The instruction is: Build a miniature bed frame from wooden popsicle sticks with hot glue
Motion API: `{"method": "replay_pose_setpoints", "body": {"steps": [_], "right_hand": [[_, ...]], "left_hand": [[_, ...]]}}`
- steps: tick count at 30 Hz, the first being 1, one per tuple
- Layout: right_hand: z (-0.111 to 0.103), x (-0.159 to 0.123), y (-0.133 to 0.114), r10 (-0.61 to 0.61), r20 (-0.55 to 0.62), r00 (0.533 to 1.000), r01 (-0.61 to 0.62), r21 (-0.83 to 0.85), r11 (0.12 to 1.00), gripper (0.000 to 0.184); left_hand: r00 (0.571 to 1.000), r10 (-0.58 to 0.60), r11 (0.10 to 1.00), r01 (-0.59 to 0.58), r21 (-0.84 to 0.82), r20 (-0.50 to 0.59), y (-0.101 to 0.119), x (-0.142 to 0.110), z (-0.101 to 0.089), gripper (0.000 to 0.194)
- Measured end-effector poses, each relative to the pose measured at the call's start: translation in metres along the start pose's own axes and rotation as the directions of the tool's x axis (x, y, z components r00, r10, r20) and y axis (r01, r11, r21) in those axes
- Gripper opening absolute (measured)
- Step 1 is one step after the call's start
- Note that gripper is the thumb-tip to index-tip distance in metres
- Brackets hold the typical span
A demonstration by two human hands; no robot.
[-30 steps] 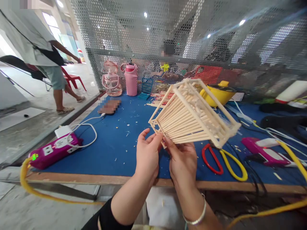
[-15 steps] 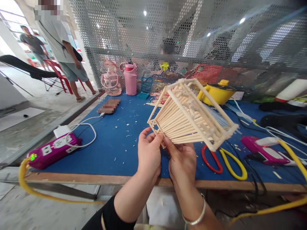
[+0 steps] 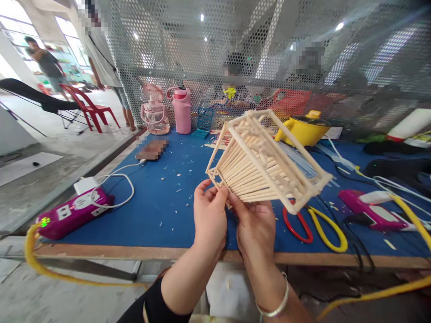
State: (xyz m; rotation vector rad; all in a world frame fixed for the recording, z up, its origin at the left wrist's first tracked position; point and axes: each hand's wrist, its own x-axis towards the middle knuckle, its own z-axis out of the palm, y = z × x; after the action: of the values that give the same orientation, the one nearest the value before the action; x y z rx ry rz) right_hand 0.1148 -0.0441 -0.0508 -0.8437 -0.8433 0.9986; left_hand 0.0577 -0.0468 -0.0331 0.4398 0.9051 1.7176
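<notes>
- From here I see a purple power strip point(image 3: 76, 210) on the blue-topped bench point(image 3: 158, 224).
- My left hand's point(image 3: 211, 220) grip pinches the narrow end of the wooden-stick frame point(image 3: 263, 172).
- My right hand's point(image 3: 256, 226) grip pinches just beside it, the frame tilted above the bench.
- Scissors point(image 3: 341, 244) lie rightmost.

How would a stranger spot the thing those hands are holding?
Find the blue tabletop, then the left hand and right hand at its near edge. They hold a pale stick frame by its narrow end. Unlike the yellow pot behind it, it is openwork, with visible gaps.
</notes>
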Motion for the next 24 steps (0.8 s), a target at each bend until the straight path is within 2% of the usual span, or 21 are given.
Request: {"method": "replay_pose_setpoints", "body": {"steps": [7, 16, 20, 24], "right_hand": [[-0.0014, -0.0007, -0.0004, -0.018, 0.072, 0.997, 0.017, 0.015, 1.0, 0.048], [-0.0069, 0.0004, 0.0061, -0.036, 0.067, 0.997, 0.037, -0.019, 0.999, 0.051], [-0.0081, 0.0009, 0.0069, -0.042, 0.067, 0.997, 0.044, -0.021, 0.999, 0.05], [-0.0072, -0.0001, 0.0062, -0.03, 0.037, 0.999, 0.03, 0.001, 1.0, 0.047]], "left_hand": [[0.999, 0.032, 0.999, -0.032, 0.009, 0.0, -0.0007, 0.0022, -0.0016, 0.042], [0.999, 0.041, 0.999, -0.041, -0.023, 0.007, -0.0021, 0.0003, -0.0028, 0.041], [0.999, -0.002, 0.998, 0.004, -0.057, 0.04, 0.0011, -0.0027, -0.0032, 0.037], [0.998, -0.058, 0.988, 0.061, -0.139, 0.024, 0.0062, -0.0058, -0.0037, 0.029]]}}
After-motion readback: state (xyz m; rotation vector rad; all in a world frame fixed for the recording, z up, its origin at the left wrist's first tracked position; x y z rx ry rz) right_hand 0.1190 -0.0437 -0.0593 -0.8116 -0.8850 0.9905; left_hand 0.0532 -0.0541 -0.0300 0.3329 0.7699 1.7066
